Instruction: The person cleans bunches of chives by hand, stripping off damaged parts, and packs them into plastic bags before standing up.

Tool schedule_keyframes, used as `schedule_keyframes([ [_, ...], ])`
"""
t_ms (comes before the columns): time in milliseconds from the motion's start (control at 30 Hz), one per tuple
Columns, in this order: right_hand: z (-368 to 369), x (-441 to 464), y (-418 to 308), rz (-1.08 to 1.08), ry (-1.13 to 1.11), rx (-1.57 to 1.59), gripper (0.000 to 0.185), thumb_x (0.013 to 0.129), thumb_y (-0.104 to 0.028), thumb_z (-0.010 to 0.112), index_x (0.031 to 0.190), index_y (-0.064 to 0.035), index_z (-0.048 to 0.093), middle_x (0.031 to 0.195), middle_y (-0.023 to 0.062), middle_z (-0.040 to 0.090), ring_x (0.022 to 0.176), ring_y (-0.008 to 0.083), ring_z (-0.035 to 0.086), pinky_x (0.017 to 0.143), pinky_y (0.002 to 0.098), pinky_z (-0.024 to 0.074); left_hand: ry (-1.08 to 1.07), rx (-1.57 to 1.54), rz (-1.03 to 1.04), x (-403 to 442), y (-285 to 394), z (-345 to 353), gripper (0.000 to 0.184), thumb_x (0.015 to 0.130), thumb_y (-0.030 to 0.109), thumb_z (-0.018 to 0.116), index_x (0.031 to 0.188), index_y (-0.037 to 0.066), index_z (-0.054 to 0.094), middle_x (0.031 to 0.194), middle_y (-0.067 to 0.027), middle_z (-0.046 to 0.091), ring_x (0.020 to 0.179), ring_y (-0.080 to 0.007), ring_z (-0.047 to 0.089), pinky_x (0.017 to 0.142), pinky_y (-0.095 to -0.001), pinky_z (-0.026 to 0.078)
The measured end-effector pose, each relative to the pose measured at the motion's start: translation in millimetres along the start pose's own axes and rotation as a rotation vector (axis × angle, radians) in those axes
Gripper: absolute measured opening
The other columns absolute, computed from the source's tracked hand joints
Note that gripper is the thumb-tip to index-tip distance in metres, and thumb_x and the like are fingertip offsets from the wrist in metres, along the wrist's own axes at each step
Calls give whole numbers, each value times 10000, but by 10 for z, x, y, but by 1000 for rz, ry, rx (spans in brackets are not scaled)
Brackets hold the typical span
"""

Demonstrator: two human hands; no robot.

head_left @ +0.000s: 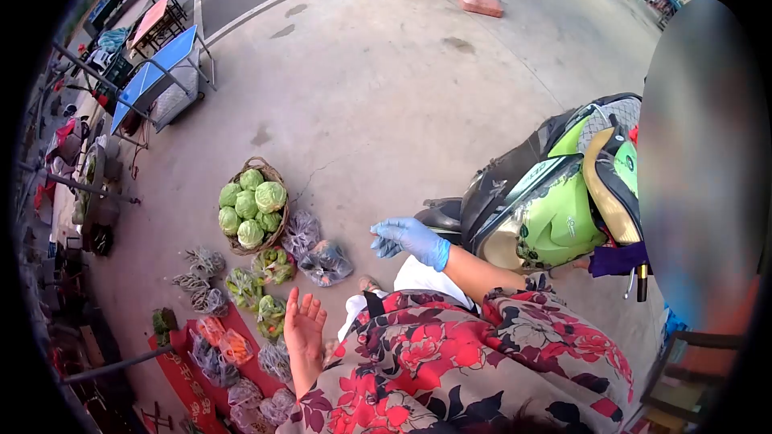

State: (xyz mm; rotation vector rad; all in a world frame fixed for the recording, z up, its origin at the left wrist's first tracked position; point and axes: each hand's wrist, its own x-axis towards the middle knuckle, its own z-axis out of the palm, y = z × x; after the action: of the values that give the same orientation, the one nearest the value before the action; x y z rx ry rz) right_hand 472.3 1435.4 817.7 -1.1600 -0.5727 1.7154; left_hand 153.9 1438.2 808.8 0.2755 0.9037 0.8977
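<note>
My left hand is bare and raised with the palm showing. Its fingers are stretched out and it holds nothing. It is close to bagged green vegetables on the ground. My right hand wears a blue glove and hovers above my white trousers. Its fingers are loosely bent and slightly apart, with nothing visible in them. Beyond my hands lie a dark plastic bag of produce and a bag of purplish vegetables. A wicker basket holds several green cabbages.
A green scooter stands at right, beside a large blurred shape. Bagged carrots and other bags rest on a red cloth at lower left. A blue folding table stands farther off, near metal poles.
</note>
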Motion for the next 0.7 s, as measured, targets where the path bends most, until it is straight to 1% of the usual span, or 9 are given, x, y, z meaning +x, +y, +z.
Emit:
schedule_keyframes([
  [167, -313, -64, -362, -183, 321, 218, 266, 880, -284, 569, 992, -44, 597, 813, 67, 649, 708, 144, 629, 652, 268, 504, -279, 212, -200, 1195, 578, 913, 440, 894, 287, 514, 1302, 156, 413, 1054, -42, 610, 948, -185, 584, 782, -353, 502],
  [267, -576, -118, -412, -290, 432, 350, 268, 878, -292, 568, 978, -45, 595, 813, 84, 643, 710, 160, 622, 665, 288, 510, -456, 277, -279, 1789, 497, 1536, 428, 900, 279, 502, 1302, 154, 422, 1076, -61, 605, 944, -194, 597, 774, -358, 510],
  [333, -716, -131, -501, -321, 483, 419, 278, 879, -306, 565, 972, -46, 595, 815, 84, 641, 711, 160, 617, 668, 294, 509, -536, 298, -336, 2103, 375, 1913, 425, 902, 276, 500, 1301, 153, 425, 1085, -70, 603, 942, -197, 603, 771, -360, 514],
  [367, -737, -125, -575, -289, 570, 411, 310, 878, -343, 557, 973, -51, 592, 812, 89, 640, 709, 163, 614, 672, 301, 505, -560, 305, -375, 2199, 304, 2083, 430, 900, 277, 504, 1303, 152, 423, 1088, -71, 602, 941, -197, 603, 771, -360, 513],
  [433, -774, -90, -658, -318, 573, 467, 330, 877, -366, 551, 976, -54, 590, 815, 91, 640, 710, 166, 616, 672, 299, 501, -593, 315, -452, 2283, 224, 2381, 452, 869, 260, 556, 1281, 136, 422, 1089, -72, 589, 946, -202, 583, 773, -361, 504],
  [533, -957, 107, -855, -347, 574, 464, 361, 875, -396, 545, 982, -54, 585, 819, 92, 639, 709, 172, 622, 672, 293, 497, -675, 370, -540, 2540, 130, 2628, 444, 867, 265, 559, 1271, 135, 429, 1091, -69, 589, 942, -203, 586, 767, -362, 505],
  [600, -1022, 258, -959, -361, 619, 447, 363, 875, -398, 545, 983, -54, 586, 819, 90, 639, 705, 173, 626, 673, 289, 495, -666, 397, -597, 2720, 113, 2731, 442, 869, 270, 556, 1271, 135, 433, 1086, -68, 592, 944, -209, 592, 766, -368, 508],
  [633, -1023, 320, -1043, -349, 647, 436, 362, 871, -393, 550, 987, -52, 586, 814, 82, 640, 691, 167, 627, 650, 277, 496, -670, 408, -623, 2803, 136, 2776, 441, 870, 271, 553, 1272, 135, 433, 1083, -69, 594, 945, -210, 592, 766, -370, 508],
  [700, -981, 382, -1232, -362, 676, 403, 360, 880, -366, 542, 1001, -30, 588, 840, 99, 640, 716, 176, 625, 679, 291, 498, -706, 411, -671, 3044, 172, 2847, 442, 875, 273, 543, 1279, 136, 429, 1073, -68, 600, 950, -210, 594, 767, -374, 509],
])
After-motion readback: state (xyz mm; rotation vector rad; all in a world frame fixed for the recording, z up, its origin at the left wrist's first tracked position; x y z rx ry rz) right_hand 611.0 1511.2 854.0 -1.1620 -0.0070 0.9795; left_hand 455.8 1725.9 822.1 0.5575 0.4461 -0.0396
